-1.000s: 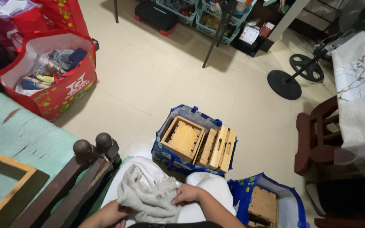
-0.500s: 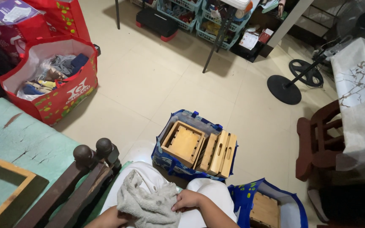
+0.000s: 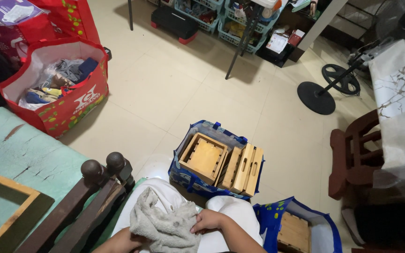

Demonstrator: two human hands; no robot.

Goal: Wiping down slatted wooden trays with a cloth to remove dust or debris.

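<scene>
One grey cloth [image 3: 165,227] lies crumpled on the person's lap at the bottom of the view, over white trousers. The right hand [image 3: 207,220] rests on its right edge at about 3 o'clock from the cloth, fingers curled down and pinching the fabric. The left hand [image 3: 123,242] lies at about 8 o'clock from the cloth, mostly under it and cut by the frame edge; how far its fingers close I cannot tell.

At 12 o'clock from the cloth, on the tiled floor, stands one blue bag [image 3: 216,164] holding wooden boxes: one open square box lying flat and about three more set on edge beside it. At 4 o'clock a second blue bag [image 3: 301,227] holds one more wooden box. At 9 o'clock are two dark wooden posts [image 3: 104,166] with round knobs, by a green cushion [image 3: 24,154]. At 10 o'clock, well apart, one red bag [image 3: 59,84] is filled with clothes. At 2 o'clock stands one fan base [image 3: 316,97].
</scene>
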